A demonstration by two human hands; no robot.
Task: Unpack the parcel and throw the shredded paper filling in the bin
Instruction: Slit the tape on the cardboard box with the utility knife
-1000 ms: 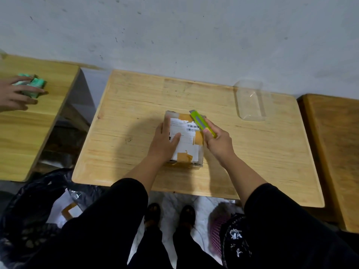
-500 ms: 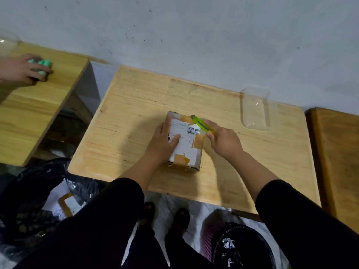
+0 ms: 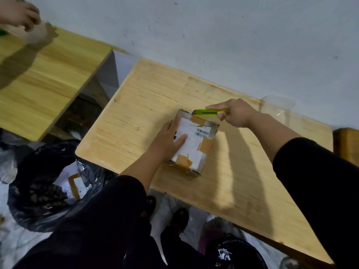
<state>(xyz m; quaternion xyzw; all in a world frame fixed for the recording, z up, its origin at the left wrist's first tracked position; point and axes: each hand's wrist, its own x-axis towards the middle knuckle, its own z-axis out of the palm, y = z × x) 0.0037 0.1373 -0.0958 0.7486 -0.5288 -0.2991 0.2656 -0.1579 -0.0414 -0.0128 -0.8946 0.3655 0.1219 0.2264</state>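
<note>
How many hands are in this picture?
3. The left hand presses flat on the taped parcel, the right hand grips a green utility knife at its far edge, and another person's hand shows top left.

Parcel (image 3: pixel 194 140) lies flat on the wooden counter (image 3: pixel 242 183), sealed with brown tape. Left hand (image 3: pixel 169 140) presses flat on its label. Right hand (image 3: pixel 236 113) grips a green utility knife (image 3: pixel 208 113), tip at the parcel's far edge. Black-lined bin (image 3: pixel 44 183) stands beside the counter.

Parcel (image 3: pixel 194 140) label, barcode (print too blurred), nothing legible
</note>
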